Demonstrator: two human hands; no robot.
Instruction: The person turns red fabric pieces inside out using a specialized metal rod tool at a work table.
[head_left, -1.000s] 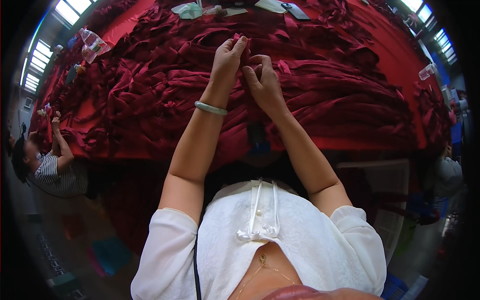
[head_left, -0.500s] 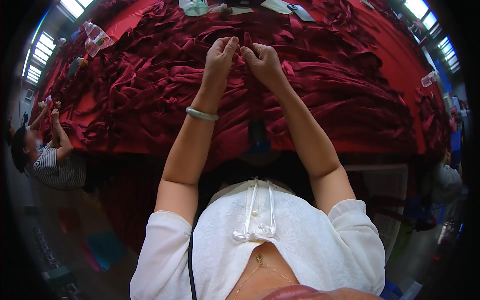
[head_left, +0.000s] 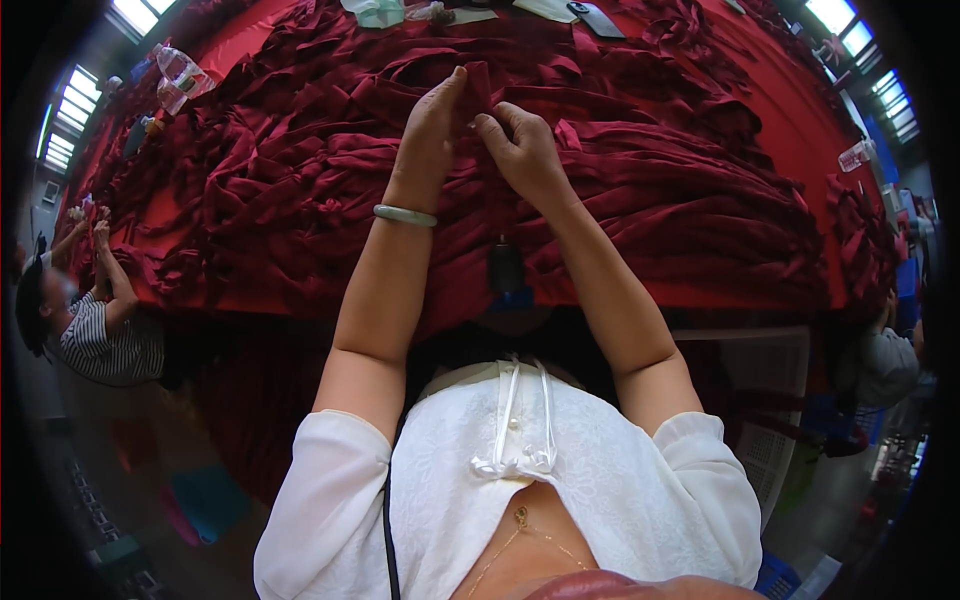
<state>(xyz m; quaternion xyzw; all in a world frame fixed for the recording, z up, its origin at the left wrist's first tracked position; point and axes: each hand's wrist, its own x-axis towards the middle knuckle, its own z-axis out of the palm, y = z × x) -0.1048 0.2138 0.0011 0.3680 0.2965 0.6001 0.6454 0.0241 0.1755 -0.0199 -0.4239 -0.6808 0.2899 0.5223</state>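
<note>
Dark-red cloth point(head_left: 680, 215) lies beneath both hands point(head_left: 430, 135) point(head_left: 524, 155); bottle label point(head_left: 172, 94) unreadable.

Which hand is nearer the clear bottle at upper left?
Left: the left hand is to the right of the clear bottle; the right hand is farther right.

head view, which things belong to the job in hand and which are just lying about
Likely in the work: left hand, right hand, dark red cloth.
Apparently idle: clear bottle at left, clear container at right, grey phone-like slab.
</note>
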